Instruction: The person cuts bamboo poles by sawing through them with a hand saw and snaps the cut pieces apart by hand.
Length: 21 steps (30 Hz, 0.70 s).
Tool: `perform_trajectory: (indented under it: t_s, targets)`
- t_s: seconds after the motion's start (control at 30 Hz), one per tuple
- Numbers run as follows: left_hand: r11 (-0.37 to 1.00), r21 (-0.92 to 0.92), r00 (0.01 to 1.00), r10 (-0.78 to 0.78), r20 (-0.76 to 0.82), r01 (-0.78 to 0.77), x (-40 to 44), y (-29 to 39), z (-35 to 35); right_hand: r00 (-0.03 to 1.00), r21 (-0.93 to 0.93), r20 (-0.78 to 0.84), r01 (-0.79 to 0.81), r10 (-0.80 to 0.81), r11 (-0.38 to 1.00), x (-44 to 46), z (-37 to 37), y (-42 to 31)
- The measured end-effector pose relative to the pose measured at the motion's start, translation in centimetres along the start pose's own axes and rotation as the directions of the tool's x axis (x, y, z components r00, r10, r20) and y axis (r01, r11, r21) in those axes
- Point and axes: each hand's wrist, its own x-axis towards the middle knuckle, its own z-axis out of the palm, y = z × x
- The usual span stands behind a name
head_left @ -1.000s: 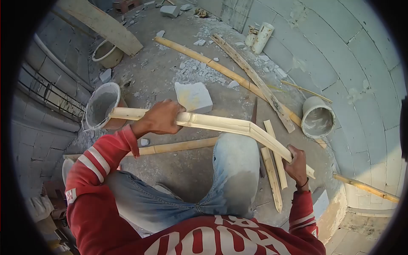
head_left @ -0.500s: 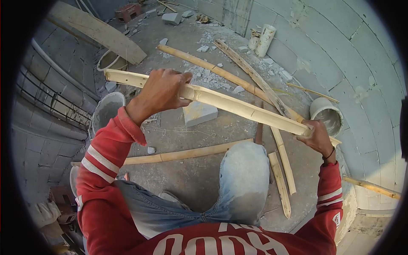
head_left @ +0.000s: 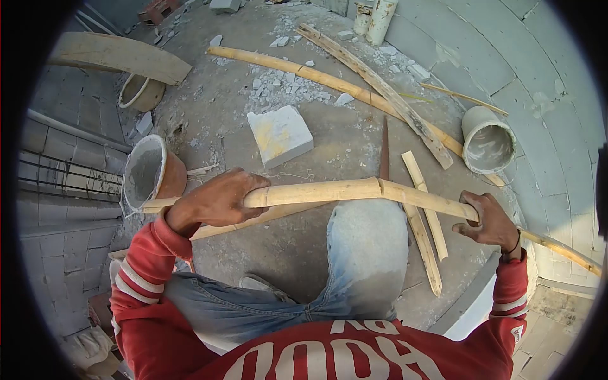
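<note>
A split bamboo strip (head_left: 323,192) spans in front of me, rounded outer side up, crossing just above my bent knee (head_left: 369,240). Whether it touches the knee I cannot tell. At a joint over the knee the strip shows a slight angle. My left hand (head_left: 218,197) is closed round its left part, with a short end sticking out beyond the wrist. Near the other end, my right hand (head_left: 489,218) grips the strip between thumb and fingers. Two shorter bamboo pieces (head_left: 425,244) lie on the floor right of the knee.
A white block (head_left: 282,134) stands ahead on the floor (head_left: 218,126) beside rubble. A long bamboo pole (head_left: 304,76) and a weathered plank (head_left: 380,92) cross at the back right. Buckets stand left (head_left: 171,174) and right (head_left: 472,136). A narrow brown piece (head_left: 384,149) lies beyond the knee.
The bamboo strip has come down toward my knee and turned from hollow side showing to rounded side up. Both hands have lowered with it, still gripping. My view has tilted downward.
</note>
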Motion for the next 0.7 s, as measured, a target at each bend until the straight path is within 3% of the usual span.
perform_trajectory:
  t_s: [0.03,0.1,0.17,0.23,0.3,0.37,0.4,0.5,0.53,0.63,0.67,0.7]
  targets:
    - [0.993,-0.055,0.989,0.094,-0.111,-0.101,-0.4,-1.6,3.4,0.99,0.123,0.131,-0.061,0.045,0.991,0.2,1.2,0.5]
    - [0.978,-0.2,0.996,0.045,-0.078,-0.06,-0.6,-0.9,5.8,0.996,0.47,-0.028,-0.065,0.088,0.88,-1.1,9.7,-1.9]
    - [0.992,-0.116,0.994,0.03,-0.108,-0.043,-0.3,-0.4,4.4,0.971,0.502,-0.168,-0.064,0.17,0.863,-0.7,12.1,-4.0]
    - [1.0,-0.006,0.992,0.018,-0.126,-0.019,0.3,-0.9,3.5,0.97,0.502,-0.115,-0.13,0.215,0.855,0.6,10.8,-3.0]
    - [0.98,0.163,0.907,0.166,-0.386,-0.11,1.4,-2.3,3.4,0.929,0.366,-0.334,-0.027,0.159,0.93,2.5,8.8,-1.9]
    - [0.984,0.153,0.876,0.151,-0.459,-0.089,3.4,-1.2,2.8,0.89,0.387,-0.427,0.024,0.157,0.922,5.5,7.5,-2.2]
    - [0.983,0.081,0.8,0.181,-0.572,-0.165,5.2,-0.5,2.7,0.849,0.404,-0.505,0.071,0.158,0.912,7.1,6.5,-2.9]
    - [0.932,-0.108,0.598,0.13,-0.791,-0.345,10.8,4.9,2.0,0.82,0.675,-0.537,0.279,0.196,0.684,14.0,7.2,-8.8]
    - [0.925,-0.075,0.556,0.157,-0.816,-0.372,12.4,6.0,1.6,0.818,0.752,-0.531,0.337,0.219,0.567,16.4,7.7,-9.7]
    - [0.928,-0.139,0.546,0.078,-0.834,-0.345,15.4,6.2,-0.2,0.775,0.694,-0.591,0.349,0.222,0.63,18.9,5.2,-10.9]
    - [0.935,-0.015,0.493,0.173,-0.853,-0.355,15.1,5.1,-1.3,0.681,0.445,-0.724,0.341,0.11,0.828,18.6,3.6,-9.2]
    - [0.931,0.101,0.448,0.262,-0.855,-0.352,14.3,3.7,-2.4,0.689,0.365,-0.722,0.297,0.066,0.882,17.8,1.8,-6.6]
